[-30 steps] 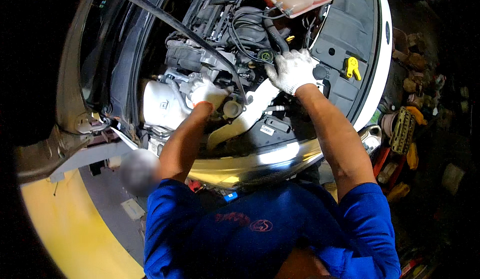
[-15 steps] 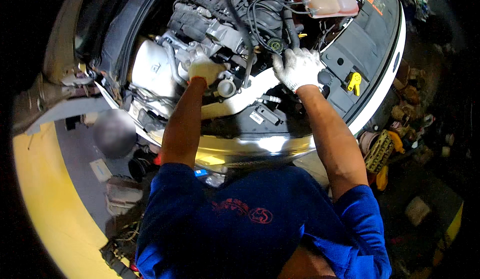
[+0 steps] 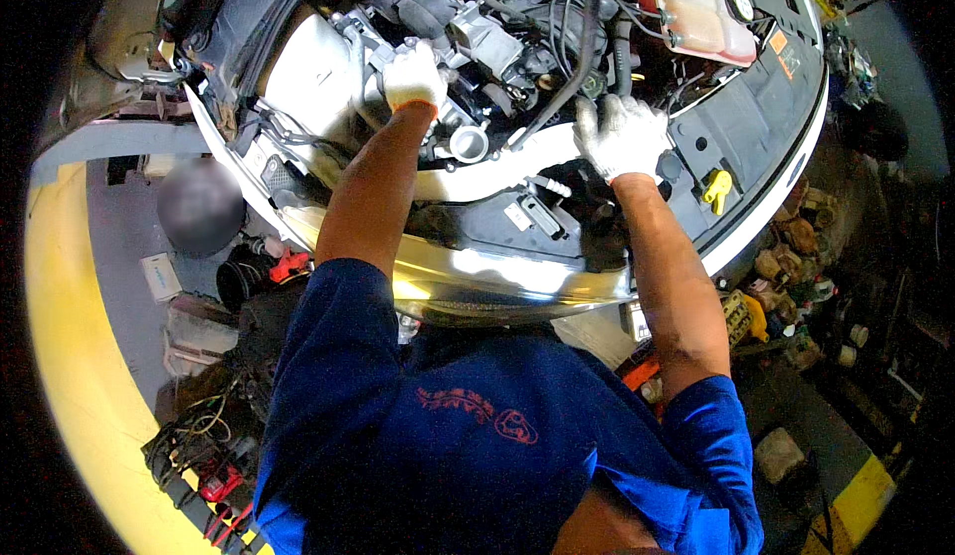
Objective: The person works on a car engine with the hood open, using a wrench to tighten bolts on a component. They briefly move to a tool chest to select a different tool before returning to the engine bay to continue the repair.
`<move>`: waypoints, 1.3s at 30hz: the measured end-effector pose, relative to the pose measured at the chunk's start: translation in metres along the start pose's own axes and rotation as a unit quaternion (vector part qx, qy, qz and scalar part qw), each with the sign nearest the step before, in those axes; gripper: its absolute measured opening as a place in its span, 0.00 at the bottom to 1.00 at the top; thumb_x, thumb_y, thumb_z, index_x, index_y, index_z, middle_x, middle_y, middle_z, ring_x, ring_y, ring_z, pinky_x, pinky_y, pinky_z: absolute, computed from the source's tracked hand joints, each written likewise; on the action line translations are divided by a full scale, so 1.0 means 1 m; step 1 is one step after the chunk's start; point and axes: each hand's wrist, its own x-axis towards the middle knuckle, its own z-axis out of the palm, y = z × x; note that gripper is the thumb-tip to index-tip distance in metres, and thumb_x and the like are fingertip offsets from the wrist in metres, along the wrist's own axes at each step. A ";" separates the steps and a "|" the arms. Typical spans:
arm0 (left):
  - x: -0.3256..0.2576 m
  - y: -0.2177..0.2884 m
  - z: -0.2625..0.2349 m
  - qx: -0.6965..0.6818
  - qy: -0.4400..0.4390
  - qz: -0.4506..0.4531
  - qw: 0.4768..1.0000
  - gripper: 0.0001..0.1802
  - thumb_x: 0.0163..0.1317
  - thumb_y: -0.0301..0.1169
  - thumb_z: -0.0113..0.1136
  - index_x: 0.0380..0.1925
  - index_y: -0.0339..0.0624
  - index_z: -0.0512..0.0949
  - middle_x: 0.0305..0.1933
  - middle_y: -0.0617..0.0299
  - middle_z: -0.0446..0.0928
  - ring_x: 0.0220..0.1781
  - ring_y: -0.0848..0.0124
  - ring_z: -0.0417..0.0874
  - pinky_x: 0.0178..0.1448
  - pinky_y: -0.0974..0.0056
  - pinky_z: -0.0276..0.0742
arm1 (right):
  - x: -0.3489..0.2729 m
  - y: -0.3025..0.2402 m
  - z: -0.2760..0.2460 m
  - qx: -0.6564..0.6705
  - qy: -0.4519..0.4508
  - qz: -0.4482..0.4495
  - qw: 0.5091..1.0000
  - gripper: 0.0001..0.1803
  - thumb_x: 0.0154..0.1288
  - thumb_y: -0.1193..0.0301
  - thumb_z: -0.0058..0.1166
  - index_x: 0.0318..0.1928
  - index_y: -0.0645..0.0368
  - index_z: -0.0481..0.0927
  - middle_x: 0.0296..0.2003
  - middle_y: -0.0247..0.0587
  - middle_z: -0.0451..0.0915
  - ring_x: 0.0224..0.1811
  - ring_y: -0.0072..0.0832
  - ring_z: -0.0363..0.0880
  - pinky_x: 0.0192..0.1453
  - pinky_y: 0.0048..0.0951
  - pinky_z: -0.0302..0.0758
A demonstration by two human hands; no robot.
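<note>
My left hand [image 3: 413, 80], in a white work glove with an orange cuff, reaches into a car's engine bay among metal parts. Its fingertips are hidden, so what they touch does not show. Just nearer to me is a round metal pipe opening [image 3: 469, 143]. My right hand [image 3: 625, 137], in a matching glove, rests with fingers apart at the edge of the white front crossbar [image 3: 477, 175]. A black ribbed hose [image 3: 623, 56] runs down close to those fingers. Between my hands, a long dark hose or rod [image 3: 572, 83] slants across the engine [image 3: 487, 40].
A translucent coolant tank [image 3: 701, 16] sits at the far right of the bay. On the black panel is a yellow plastic piece [image 3: 716, 190]. The car's bumper [image 3: 497, 281] curves in front of my body. Assorted parts [image 3: 796, 257] clutter the floor on the right.
My left hand has gone a little deeper into the engine bay, away from the pipe opening. The right hand stays near the crossbar. The whole view has shifted, and the dark hose now slants the other way.
</note>
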 end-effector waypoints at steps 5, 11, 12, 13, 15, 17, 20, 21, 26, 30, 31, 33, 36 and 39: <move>0.002 -0.007 -0.004 0.015 0.008 0.035 0.999 0.27 0.56 0.50 0.70 0.48 0.46 0.77 0.46 0.54 0.84 0.54 0.56 0.83 0.56 0.51 0.76 | -0.013 -0.001 -0.002 0.099 0.132 -0.067 0.984 0.20 0.63 0.52 0.61 0.37 0.58 0.82 0.40 0.51 0.81 0.43 0.49 0.79 0.51 0.49 0.73; 0.005 -0.011 -0.011 -0.001 0.008 0.084 0.996 0.22 0.56 0.48 0.70 0.44 0.47 0.79 0.45 0.55 0.84 0.55 0.57 0.82 0.59 0.53 0.73 | -0.093 -0.131 -0.051 0.303 0.213 -0.022 0.929 0.07 0.61 0.76 0.60 0.40 0.62 0.81 0.37 0.51 0.80 0.38 0.45 0.80 0.48 0.40 0.76; 0.006 -0.013 -0.011 -0.007 0.016 0.102 0.995 0.22 0.56 0.48 0.70 0.43 0.47 0.79 0.45 0.55 0.84 0.55 0.58 0.83 0.60 0.54 0.73 | -0.092 -0.164 -0.052 0.376 0.195 0.005 0.906 0.07 0.63 0.75 0.58 0.41 0.63 0.81 0.37 0.52 0.80 0.37 0.46 0.80 0.47 0.38 0.77; 0.009 -0.017 -0.015 -0.016 0.023 0.127 0.991 0.21 0.56 0.48 0.70 0.43 0.47 0.80 0.44 0.55 0.85 0.54 0.58 0.83 0.60 0.54 0.73 | -0.085 -0.194 -0.049 0.434 0.129 0.088 0.887 0.08 0.66 0.73 0.54 0.43 0.63 0.81 0.35 0.51 0.81 0.39 0.46 0.81 0.47 0.39 0.77; 0.022 -0.030 -0.018 -0.023 -0.024 0.147 0.989 0.16 0.61 0.43 0.65 0.42 0.46 0.82 0.42 0.51 0.86 0.49 0.56 0.87 0.54 0.52 0.80 | -0.050 -0.245 -0.025 0.555 0.031 0.258 0.790 0.13 0.69 0.70 0.47 0.46 0.63 0.80 0.34 0.49 0.83 0.38 0.44 0.83 0.45 0.40 0.78; 0.028 -0.043 -0.021 -0.051 -0.064 0.175 0.981 0.13 0.65 0.41 0.60 0.43 0.45 0.82 0.41 0.50 0.87 0.44 0.53 0.89 0.48 0.51 0.84 | -0.011 -0.273 0.012 0.574 0.031 0.328 0.750 0.16 0.65 0.71 0.46 0.51 0.60 0.79 0.38 0.46 0.83 0.35 0.44 0.79 0.43 0.41 0.78; 0.030 -0.019 -0.033 -0.065 -0.076 0.221 0.970 0.22 0.62 0.50 0.63 0.46 0.45 0.79 0.46 0.47 0.85 0.48 0.51 0.87 0.51 0.49 0.83 | 0.036 -0.239 0.154 0.381 0.025 0.415 0.826 0.25 0.66 0.57 0.51 0.57 0.59 0.77 0.52 0.53 0.82 0.56 0.47 0.80 0.61 0.35 0.74; 0.032 -0.030 -0.027 -0.058 -0.074 0.213 0.973 0.24 0.61 0.52 0.64 0.47 0.45 0.79 0.46 0.47 0.85 0.49 0.51 0.87 0.52 0.50 0.83 | 0.043 -0.255 0.152 0.399 0.019 0.452 0.798 0.30 0.65 0.57 0.52 0.64 0.61 0.72 0.58 0.57 0.79 0.61 0.49 0.78 0.65 0.35 0.73; 0.035 -0.050 -0.028 -0.056 -0.088 0.208 0.972 0.30 0.59 0.58 0.65 0.47 0.45 0.79 0.47 0.48 0.84 0.51 0.52 0.87 0.53 0.50 0.82 | 0.053 -0.280 0.116 0.426 -0.054 0.528 0.733 0.41 0.65 0.46 0.55 0.74 0.52 0.66 0.66 0.58 0.73 0.70 0.46 0.73 0.72 0.35 0.68; 0.025 -0.046 -0.029 -0.041 -0.073 0.217 0.973 0.30 0.59 0.58 0.66 0.47 0.44 0.79 0.48 0.50 0.84 0.51 0.53 0.86 0.54 0.51 0.81 | 0.056 -0.254 0.165 0.482 0.013 0.444 0.756 0.36 0.64 0.58 0.54 0.70 0.59 0.70 0.65 0.60 0.75 0.70 0.50 0.72 0.72 0.39 0.68; 0.026 -0.046 -0.024 -0.047 -0.065 0.225 0.971 0.30 0.60 0.59 0.64 0.46 0.43 0.79 0.47 0.48 0.84 0.51 0.52 0.86 0.54 0.51 0.81 | 0.057 -0.250 0.184 0.499 0.025 0.432 0.751 0.34 0.64 0.59 0.54 0.69 0.60 0.71 0.64 0.60 0.75 0.69 0.50 0.72 0.72 0.39 0.69; 0.029 -0.051 -0.026 -0.057 -0.090 0.213 0.971 0.32 0.60 0.60 0.62 0.48 0.42 0.79 0.49 0.44 0.84 0.53 0.48 0.85 0.58 0.50 0.80 | 0.062 -0.245 0.208 0.490 0.019 0.429 0.759 0.30 0.64 0.63 0.54 0.66 0.61 0.74 0.63 0.60 0.77 0.68 0.50 0.74 0.71 0.39 0.70; 0.032 -0.055 -0.058 -0.162 -0.185 0.232 0.941 0.35 0.59 0.60 0.62 0.54 0.43 0.79 0.55 0.43 0.83 0.56 0.46 0.84 0.62 0.50 0.77 | 0.070 -0.222 0.244 0.517 0.090 0.428 0.736 0.27 0.65 0.60 0.55 0.61 0.60 0.79 0.58 0.59 0.81 0.64 0.49 0.77 0.68 0.37 0.72; 0.023 -0.105 -0.087 -0.243 -0.164 0.249 0.923 0.36 0.60 0.57 0.63 0.61 0.44 0.76 0.62 0.43 0.78 0.65 0.46 0.77 0.69 0.49 0.71 | 0.065 -0.242 0.207 0.662 0.085 0.486 0.565 0.39 0.56 0.49 0.70 0.59 0.67 0.80 0.55 0.51 0.81 0.59 0.33 0.76 0.64 0.31 0.71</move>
